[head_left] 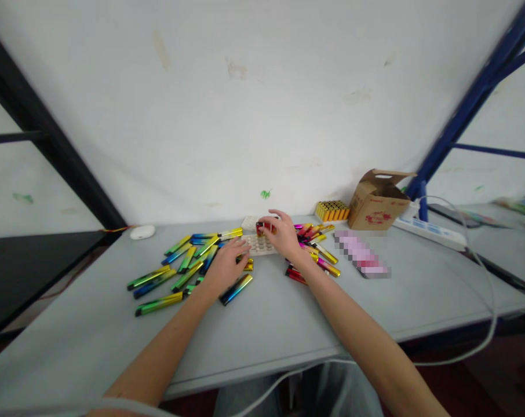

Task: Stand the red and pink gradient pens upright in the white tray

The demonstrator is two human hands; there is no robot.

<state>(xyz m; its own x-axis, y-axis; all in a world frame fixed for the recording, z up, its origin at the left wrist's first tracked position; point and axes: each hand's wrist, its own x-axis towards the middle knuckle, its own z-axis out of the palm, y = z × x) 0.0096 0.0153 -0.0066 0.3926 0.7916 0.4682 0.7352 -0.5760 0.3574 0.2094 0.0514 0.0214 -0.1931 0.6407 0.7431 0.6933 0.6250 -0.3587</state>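
My left hand [226,266] rests on the grey table [262,324], its fingers at the near left edge of a small white grid tray [261,245]. It holds nothing that I can see. My right hand [282,233] reaches over the tray's far side with its fingers closed on a red and yellow lighter [262,227]. Several green, blue and yellow lighters [175,272] lie scattered left of the left hand. Several red, pink and yellow lighters [317,249] lie to the right of the right hand.
A block of upright yellow lighters [332,211] stands by the wall next to an open cardboard box [378,200]. A pink flat pack [361,253] lies to the right, a white power strip [431,233] and cable beyond it. A white oval object [142,232] sits at far left.
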